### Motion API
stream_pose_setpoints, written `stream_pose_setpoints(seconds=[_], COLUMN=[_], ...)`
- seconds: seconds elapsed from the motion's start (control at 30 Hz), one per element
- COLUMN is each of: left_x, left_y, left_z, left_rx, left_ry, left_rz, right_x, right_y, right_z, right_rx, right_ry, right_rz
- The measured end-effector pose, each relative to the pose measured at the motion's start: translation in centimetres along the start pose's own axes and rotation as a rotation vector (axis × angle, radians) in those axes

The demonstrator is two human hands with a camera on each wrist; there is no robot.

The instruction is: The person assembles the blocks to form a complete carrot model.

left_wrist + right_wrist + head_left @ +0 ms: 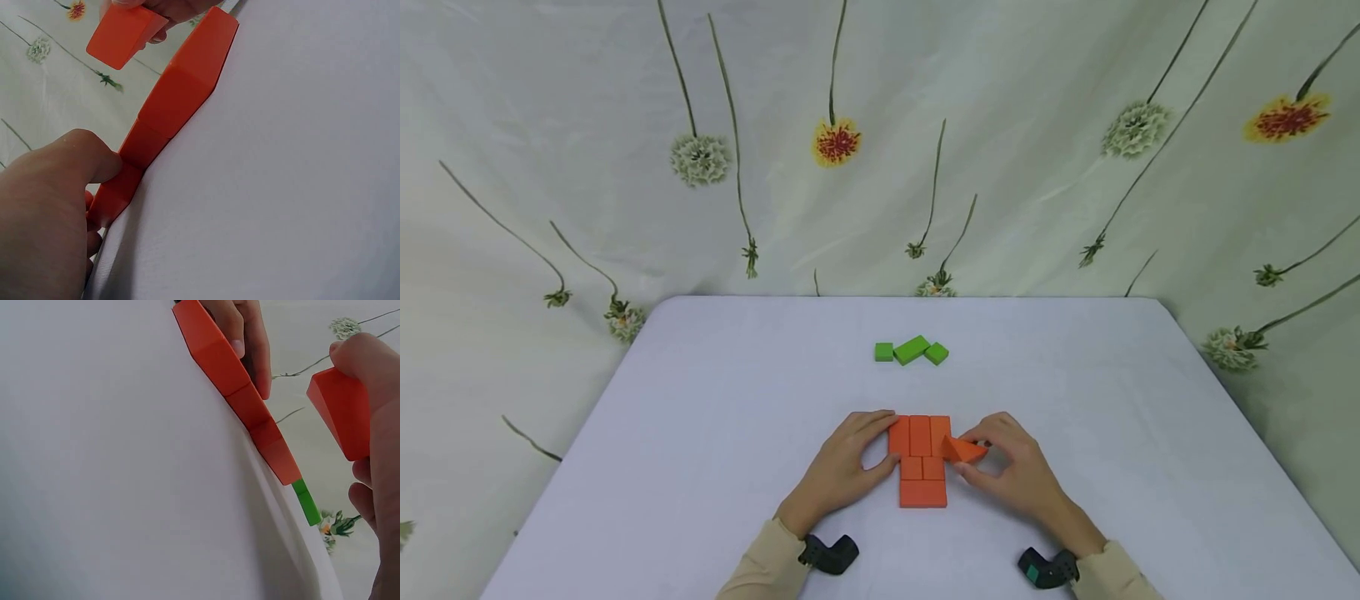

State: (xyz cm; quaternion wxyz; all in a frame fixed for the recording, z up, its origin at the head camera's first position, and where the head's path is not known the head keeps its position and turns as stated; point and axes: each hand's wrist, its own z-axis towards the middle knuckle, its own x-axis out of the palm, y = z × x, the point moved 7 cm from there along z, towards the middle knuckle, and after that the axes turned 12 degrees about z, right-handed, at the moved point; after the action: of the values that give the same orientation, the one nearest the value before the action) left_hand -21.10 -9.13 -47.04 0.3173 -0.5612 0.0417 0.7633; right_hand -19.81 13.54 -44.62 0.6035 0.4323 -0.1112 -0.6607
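Note:
Flat orange blocks (921, 458) lie packed together on the white table (700, 417): three upright ones in a row, smaller ones below. My left hand (848, 463) rests against the left edge of this cluster (169, 106), fingers and thumb touching it. My right hand (1011, 468) pinches an orange triangular block (963, 450) just off the cluster's right side, lifted slightly above the table. The held piece (342, 411) shows between thumb and fingers in the right wrist view, and also as an orange wedge (124, 34) in the left wrist view.
Three green blocks (912, 351) lie in a short row farther back on the table. A flowered curtain (880, 142) hangs behind and around the table. Black wrist mounts (829, 553) sit on both forearms.

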Motion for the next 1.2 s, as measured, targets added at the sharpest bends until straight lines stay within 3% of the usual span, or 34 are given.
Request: stream_pose_setpoints(seconds=[0.27, 0.53, 0.8, 1.07, 1.2], left_x=[0.1, 0.0, 0.0, 0.0, 0.0], left_y=[0.2, 0.0, 0.1, 0.2, 0.2], left_z=[-0.1, -0.1, 0.0, 0.0, 0.0], left_rx=[-0.015, -0.001, -0.015, -0.017, -0.020], left_ry=[0.013, -0.005, 0.021, 0.018, 0.021], left_rz=[-0.008, -0.001, -0.018, -0.015, -0.017], right_x=[1.2, 2.5, 3.7, 4.8, 5.2], right_y=[1.3, 3.1, 4.0, 5.5, 4.5], right_z=[-0.3, -0.3, -0.6, -0.6, -1.0], right_rx=[-0.077, -0.163, -0.235, -0.250, -0.229], right_ry=[0.008, 0.064, 0.116, 0.199, 0.224], right_rz=[0.034, 0.066, 0.117, 0.116, 0.063])
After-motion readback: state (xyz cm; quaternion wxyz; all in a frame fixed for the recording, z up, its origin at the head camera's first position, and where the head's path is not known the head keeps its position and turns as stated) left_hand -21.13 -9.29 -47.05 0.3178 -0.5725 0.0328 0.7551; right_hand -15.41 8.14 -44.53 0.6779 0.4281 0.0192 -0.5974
